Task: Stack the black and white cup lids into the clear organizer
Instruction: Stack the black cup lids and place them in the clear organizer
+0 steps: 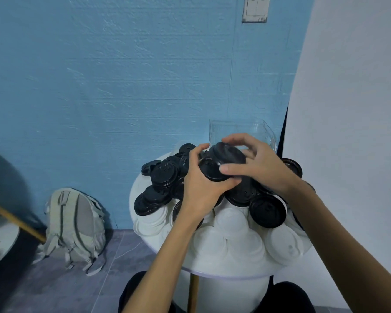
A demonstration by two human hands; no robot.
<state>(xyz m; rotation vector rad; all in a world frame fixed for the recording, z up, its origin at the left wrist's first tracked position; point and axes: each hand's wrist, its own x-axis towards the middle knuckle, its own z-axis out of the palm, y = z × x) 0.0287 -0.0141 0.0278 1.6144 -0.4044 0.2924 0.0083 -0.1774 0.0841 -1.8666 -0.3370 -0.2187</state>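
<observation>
Two walls fill most of the frame, blue at left and white at right; a grey backpack (73,224) slumps on the floor at lower left. At lower centre a small round white table (224,271) is heaped with white lids (230,240) in front and black lids (160,177) behind. The clear organizer (242,129) stands at the table's far edge. Just before it, the left hand (203,186) and right hand (262,168) clamp curled fingers around a short nested black stack (215,168). These lids look light, thin and slippery; gripping the rims from opposite sides seems safest.
</observation>
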